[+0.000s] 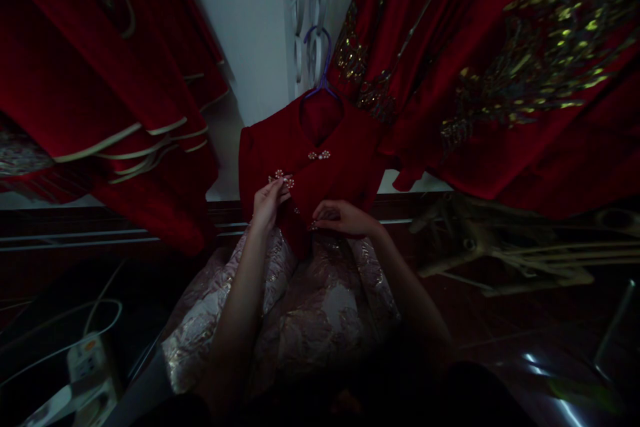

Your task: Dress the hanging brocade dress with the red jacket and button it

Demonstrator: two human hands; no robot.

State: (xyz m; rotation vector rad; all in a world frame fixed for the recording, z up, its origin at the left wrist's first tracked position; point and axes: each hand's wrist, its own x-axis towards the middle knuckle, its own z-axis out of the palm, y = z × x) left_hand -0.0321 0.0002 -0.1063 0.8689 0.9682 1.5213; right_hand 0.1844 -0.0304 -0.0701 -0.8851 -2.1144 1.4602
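A dark red V-neck top [345,137] hangs from a purple hanger [323,73], above a shiny pale pink brocade skirt [320,307]. My left hand [269,203] pinches a beaded, flower-shaped clasp [286,181] on the left part of the top's front. At the lower front, my right hand [343,218] has its fingers curled together at the top's edge, where a small beaded clasp shows by the fingertips. A similar clasp [319,155] sits below the neckline. Dim light hides the finer detail of both grips.
Red garments with cream piping [150,80] hang at left; red garments with gold sequins [500,100] hang at right. A white metal scroll grille [310,13] carries the hanger. A wooden frame [500,247] lies at right. A power strip with cables [87,360] is at lower left.
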